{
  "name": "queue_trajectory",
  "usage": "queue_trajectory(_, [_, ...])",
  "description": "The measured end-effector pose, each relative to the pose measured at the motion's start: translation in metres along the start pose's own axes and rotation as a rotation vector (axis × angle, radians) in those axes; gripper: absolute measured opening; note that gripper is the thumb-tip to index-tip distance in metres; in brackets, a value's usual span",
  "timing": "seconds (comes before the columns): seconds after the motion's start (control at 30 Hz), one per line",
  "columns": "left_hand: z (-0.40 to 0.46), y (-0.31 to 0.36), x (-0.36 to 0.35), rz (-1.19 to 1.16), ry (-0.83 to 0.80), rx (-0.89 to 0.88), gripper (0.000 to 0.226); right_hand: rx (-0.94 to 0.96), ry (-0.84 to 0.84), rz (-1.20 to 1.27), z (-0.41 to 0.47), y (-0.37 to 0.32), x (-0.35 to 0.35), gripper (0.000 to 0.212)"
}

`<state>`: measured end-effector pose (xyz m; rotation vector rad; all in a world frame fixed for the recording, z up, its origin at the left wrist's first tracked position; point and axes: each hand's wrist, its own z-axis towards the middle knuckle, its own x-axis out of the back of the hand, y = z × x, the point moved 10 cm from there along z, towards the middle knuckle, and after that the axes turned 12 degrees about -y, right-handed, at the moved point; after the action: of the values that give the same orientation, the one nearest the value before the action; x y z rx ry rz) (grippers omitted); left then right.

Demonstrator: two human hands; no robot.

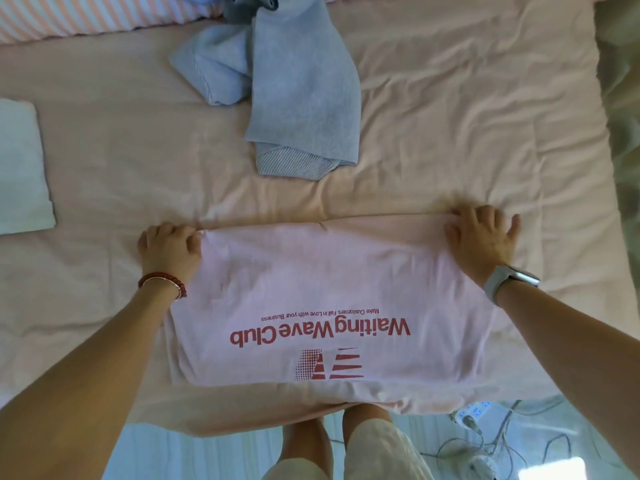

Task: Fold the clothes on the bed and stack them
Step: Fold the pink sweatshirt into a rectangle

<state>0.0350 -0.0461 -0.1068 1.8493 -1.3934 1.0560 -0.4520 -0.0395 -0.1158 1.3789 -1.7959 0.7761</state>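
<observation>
Clothes are only partly dealt with, as far as I can judge. My pink T-shirt (pixel 311 292), the one printed "Waiting Wave Club" in red, lies on the near part of the bed (pixel 467 133), its print upside down to me and its near edge close to the bed's edge. It looks already doubled over once, though I cannot tell how many layers it has.

My left hand (pixel 169 245) has its fingers curled round the shirt's far left corner. My right hand (pixel 483 233) lies on the far right corner with fingers bent and somewhat spread; I take it to be gripping the cloth, but the fingertips are hidden from me.

Off at the left edge of the bed sits a white folded garment (pixel 22 168), well apart from the shirt; that seems the one piece finished, and likely the start of the stack. Beyond the shirt, toward the striped bedding (pixel 69 15), a blue-grey sweatshirt (pixel 294 91) lies crumpled and unfolded.

So, in my reckoning: one piece done, the shirt mid-fold and not yet stacked, the sweatshirt untouched.
</observation>
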Motion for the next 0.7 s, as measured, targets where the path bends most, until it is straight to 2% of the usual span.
queue_trajectory(0.07, [0.001,-0.005,0.007,0.014,0.033,0.036,0.027,-0.043,-0.012,0.032,0.005,0.013,0.008,0.034])
queue_trajectory(0.17, [-0.008,-0.014,0.008,0.014,0.052,0.180,0.026,-0.106,-0.053,0.171,0.008,0.027,0.010,0.034])
queue_trajectory(0.3, [-0.022,-0.005,0.008,-0.185,0.069,0.304,0.031,-0.308,-0.026,0.631,-0.004,0.053,-0.001,0.032])
queue_trajectory(0.37, [-0.031,0.023,0.001,-0.237,0.049,0.214,0.046,-0.337,-0.008,0.817,-0.015,0.060,-0.010,0.037])
queue_trajectory(0.43, [-0.053,0.072,-0.011,-0.209,0.025,0.014,0.050,-0.310,-0.014,0.938,-0.029,0.063,-0.022,0.042])
queue_trajectory(0.57, [-0.129,0.175,-0.064,0.020,-0.115,-0.408,0.056,-0.308,-0.170,1.017,-0.069,0.070,-0.062,0.044])
queue_trajectory(0.63, [-0.148,0.193,-0.098,0.132,-0.233,-0.424,0.065,-0.309,-0.259,1.063,-0.088,0.071,-0.082,0.038])
queue_trajectory(0.7, [-0.150,0.191,-0.124,0.176,-0.320,-0.353,0.074,-0.288,-0.317,1.126,-0.101,0.068,-0.092,0.030])
